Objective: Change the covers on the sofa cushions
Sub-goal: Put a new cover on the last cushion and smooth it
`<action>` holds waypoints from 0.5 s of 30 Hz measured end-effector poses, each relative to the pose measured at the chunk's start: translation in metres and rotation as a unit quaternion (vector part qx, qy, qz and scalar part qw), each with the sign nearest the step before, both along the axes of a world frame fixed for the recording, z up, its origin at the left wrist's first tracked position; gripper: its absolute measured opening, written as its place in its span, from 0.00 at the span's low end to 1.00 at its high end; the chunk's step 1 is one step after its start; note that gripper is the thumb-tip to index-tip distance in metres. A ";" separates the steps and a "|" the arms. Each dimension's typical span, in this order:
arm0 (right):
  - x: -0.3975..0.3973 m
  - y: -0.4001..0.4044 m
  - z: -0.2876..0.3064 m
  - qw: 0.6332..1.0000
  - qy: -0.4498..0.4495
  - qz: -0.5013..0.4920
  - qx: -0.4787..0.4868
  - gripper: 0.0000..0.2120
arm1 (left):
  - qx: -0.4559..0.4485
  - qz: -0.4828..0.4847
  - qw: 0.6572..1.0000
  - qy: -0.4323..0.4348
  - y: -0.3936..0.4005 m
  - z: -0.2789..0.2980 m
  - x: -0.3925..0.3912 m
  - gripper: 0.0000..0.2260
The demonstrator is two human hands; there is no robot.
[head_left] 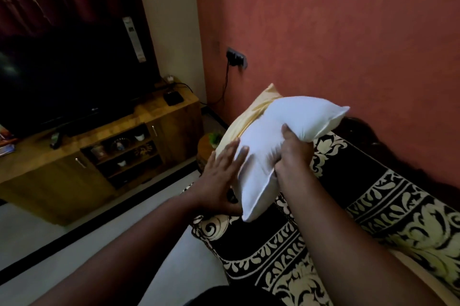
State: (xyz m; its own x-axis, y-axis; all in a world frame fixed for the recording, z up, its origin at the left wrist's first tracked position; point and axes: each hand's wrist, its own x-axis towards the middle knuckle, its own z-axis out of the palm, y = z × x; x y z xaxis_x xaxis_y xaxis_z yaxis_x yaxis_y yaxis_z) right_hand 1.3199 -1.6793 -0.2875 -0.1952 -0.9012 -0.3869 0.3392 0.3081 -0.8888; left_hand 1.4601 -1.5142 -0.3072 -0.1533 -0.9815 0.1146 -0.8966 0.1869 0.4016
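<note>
Both my forearms are reaching out over one sofa [323, 236] with a black and cream pattern. I am seeing one white cushion [268, 146] and one yellow cover [251, 116], which is lying behind it and partly hidden by it. My right hand [293, 153] is gripping the cushion from below, fingers sinking into it. My left hand [219, 178] is pressing flat against its left side, fingers straight. One TV [69, 76] is standing on one wooden cabinet [82, 156] at left.
</note>
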 end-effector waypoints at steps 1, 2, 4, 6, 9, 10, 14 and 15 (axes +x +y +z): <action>0.001 0.003 -0.002 1.000 0.005 0.016 0.013 0.23 | 0.014 -0.028 0.998 -0.056 -0.006 0.008 -0.006 0.65; 0.002 0.006 -0.002 0.999 0.006 0.026 0.032 0.23 | 0.029 -0.045 0.995 -0.090 -0.013 0.011 -0.011 0.68; -0.002 0.005 -0.005 0.997 -0.017 0.034 0.064 0.27 | 0.007 -0.037 0.993 -0.113 -0.015 0.012 -0.015 0.68; -0.007 0.003 -0.007 0.993 -0.044 0.060 0.089 0.28 | -0.076 -0.017 0.989 -0.125 -0.009 0.004 -0.009 0.57; -0.012 0.002 -0.001 0.991 -0.041 0.116 0.051 0.23 | -0.199 0.033 0.979 0.037 -0.009 -0.007 0.006 0.31; -0.016 0.004 0.001 0.989 -0.018 0.146 0.011 0.23 | -0.215 0.074 0.963 0.145 -0.013 -0.005 0.010 0.26; -0.035 0.028 -0.005 0.881 0.273 0.334 -0.193 0.17 | -0.229 0.236 0.866 0.377 -0.030 0.018 0.027 0.17; -0.035 0.038 -0.016 0.829 0.322 0.392 -0.237 0.15 | -0.230 0.256 0.851 0.397 -0.032 0.020 0.032 0.16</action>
State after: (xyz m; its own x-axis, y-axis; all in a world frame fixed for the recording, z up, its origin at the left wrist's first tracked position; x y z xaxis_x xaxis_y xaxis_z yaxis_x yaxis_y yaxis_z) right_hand 1.2844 -1.6408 -0.3038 0.4932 -0.8699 0.0037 -0.3909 -0.2254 -0.8924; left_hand 1.4918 -1.5463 -0.2868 0.5855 -0.7198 0.3729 -0.3874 0.1556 0.9087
